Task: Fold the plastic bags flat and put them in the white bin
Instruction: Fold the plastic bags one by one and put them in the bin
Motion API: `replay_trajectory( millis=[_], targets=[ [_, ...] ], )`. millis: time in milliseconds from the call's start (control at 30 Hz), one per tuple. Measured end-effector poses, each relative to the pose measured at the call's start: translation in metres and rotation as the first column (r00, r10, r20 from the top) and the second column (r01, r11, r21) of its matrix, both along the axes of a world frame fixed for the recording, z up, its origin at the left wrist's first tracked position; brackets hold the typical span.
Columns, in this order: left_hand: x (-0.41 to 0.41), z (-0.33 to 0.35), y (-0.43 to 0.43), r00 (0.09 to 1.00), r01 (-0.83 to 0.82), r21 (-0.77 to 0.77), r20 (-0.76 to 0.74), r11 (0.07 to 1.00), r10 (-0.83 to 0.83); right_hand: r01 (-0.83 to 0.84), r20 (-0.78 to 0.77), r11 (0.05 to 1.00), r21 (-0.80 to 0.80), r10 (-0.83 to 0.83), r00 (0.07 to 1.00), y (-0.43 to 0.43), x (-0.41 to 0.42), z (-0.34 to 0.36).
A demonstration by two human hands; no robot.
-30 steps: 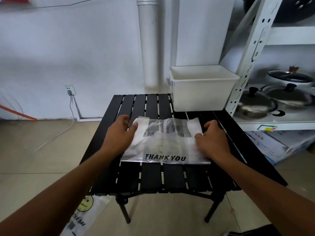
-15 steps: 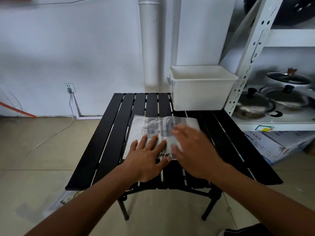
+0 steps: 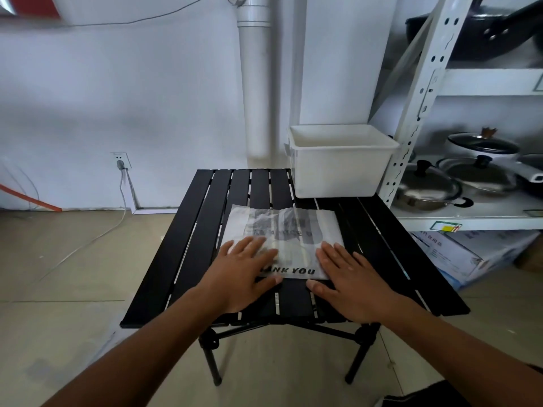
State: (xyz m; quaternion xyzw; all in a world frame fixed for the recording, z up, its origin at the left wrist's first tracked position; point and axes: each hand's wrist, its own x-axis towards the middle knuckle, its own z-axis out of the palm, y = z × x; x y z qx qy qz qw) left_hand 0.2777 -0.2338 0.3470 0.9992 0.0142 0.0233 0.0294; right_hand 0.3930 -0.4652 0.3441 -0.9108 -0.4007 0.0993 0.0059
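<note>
The plastic bag (image 3: pixel 293 230), printed "THANK YOU", lies flat in the middle of the black slatted table (image 3: pixel 199 236). Just beyond it, the white bin (image 3: pixel 340 168) stands at the table's far right corner, beside a metal shelf (image 3: pixel 417 113) holding lidded pots (image 3: pixel 426 186). The left hand (image 3: pixel 244 274) and right hand (image 3: pixel 352 280) rest palm-down, fingers straight and spread, pressing the bag's near corners.

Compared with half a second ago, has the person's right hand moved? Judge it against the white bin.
Yes. The right hand has slid back from the white bin and rightward, and now lies flat on the near right corner of the plastic bag.
</note>
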Motion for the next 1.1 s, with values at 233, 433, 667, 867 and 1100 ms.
replay_trajectory(
  millis=[233,433,667,867,1100],
  targets=[
    [0.022,0.0,-0.023,0.949,0.266,-0.022,0.184,0.964,-0.257,0.042,-0.055,0.951,0.306,-0.027,0.998,-0.005,0.0,0.015],
    [0.028,-0.007,-0.025,0.89,0.313,0.241,0.264,0.919,-0.372,0.019,-0.058,0.905,0.426,0.006,0.998,-0.011,0.01,0.013],
    [0.013,0.0,-0.026,0.894,0.205,-0.003,0.408,0.979,-0.186,-0.171,0.393,0.87,0.462,-0.028,0.919,0.003,0.012,0.011],
    [-0.001,-0.005,-0.053,0.91,0.117,0.063,0.393,0.991,-0.132,-0.187,0.444,0.873,0.45,-0.037,0.895,0.024,-0.043,0.018],
    [-0.031,-0.004,0.004,0.955,0.102,-0.042,0.284,0.994,-0.086,-0.008,-0.194,0.749,0.663,0.183,0.964,0.009,-0.053,0.048]
  ],
)
